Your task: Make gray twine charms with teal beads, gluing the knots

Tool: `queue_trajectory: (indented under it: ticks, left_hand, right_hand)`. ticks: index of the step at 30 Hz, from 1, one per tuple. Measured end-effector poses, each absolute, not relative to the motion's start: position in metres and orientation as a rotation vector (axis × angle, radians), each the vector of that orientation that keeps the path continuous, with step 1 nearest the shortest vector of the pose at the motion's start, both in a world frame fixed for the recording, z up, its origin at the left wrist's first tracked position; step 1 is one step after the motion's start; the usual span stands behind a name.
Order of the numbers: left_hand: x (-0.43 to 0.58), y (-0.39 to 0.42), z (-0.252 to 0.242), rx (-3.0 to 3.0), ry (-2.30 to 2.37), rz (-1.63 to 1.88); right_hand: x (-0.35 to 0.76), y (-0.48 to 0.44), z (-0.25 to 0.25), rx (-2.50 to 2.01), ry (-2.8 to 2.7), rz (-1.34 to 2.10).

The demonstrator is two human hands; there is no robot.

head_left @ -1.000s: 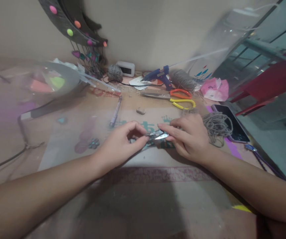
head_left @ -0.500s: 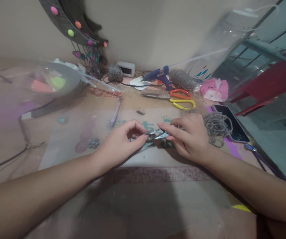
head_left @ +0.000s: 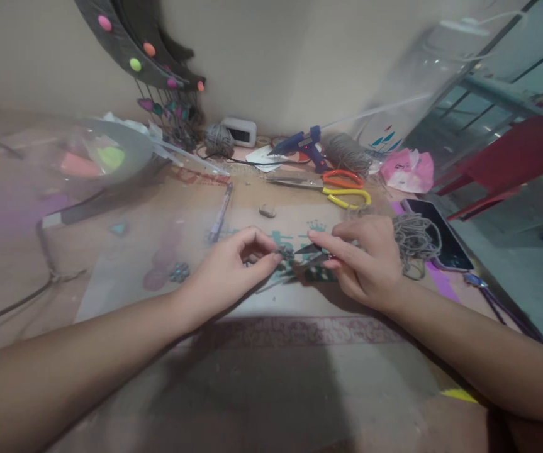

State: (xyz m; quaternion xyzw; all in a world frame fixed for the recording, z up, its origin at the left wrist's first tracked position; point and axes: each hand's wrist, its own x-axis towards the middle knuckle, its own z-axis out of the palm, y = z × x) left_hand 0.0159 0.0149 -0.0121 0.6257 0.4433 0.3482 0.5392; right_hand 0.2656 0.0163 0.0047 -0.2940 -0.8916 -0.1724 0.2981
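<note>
My left hand (head_left: pixel 233 270) pinches a small dark piece (head_left: pixel 286 255) between thumb and forefinger, low over the cardboard sheet (head_left: pixel 271 302). My right hand (head_left: pixel 363 261) faces it, fingers closed round a small pair of snips (head_left: pixel 311 253) whose blades point left at that piece. The two hands sit a few centimetres apart. What the small piece is I cannot make out.
Behind the hands lie orange and yellow scissors (head_left: pixel 335 185), a blue glue gun (head_left: pixel 299 143), balls of grey twine (head_left: pixel 218 138), a pen (head_left: pixel 220 212), loose grey cord (head_left: pixel 413 238) and a phone (head_left: pixel 436 231). A dark hanging craft with coloured pompoms (head_left: pixel 143 56) leans on the wall. A red chair (head_left: pixel 511 157) stands at right.
My right hand has drawn slightly to the right, and the snips' blades now stand apart from the piece in my left fingers. The left hand has barely moved.
</note>
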Motion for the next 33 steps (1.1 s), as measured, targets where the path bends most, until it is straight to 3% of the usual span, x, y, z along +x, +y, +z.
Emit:
queue_trajectory:
  ticks: [33]
  left_hand:
    - [0.0156,0.0148,-0.0114,1.516,1.071,0.812]
  right_hand:
    - [0.2642,0.0188,0.0011,-0.850,-2.412,-0.421]
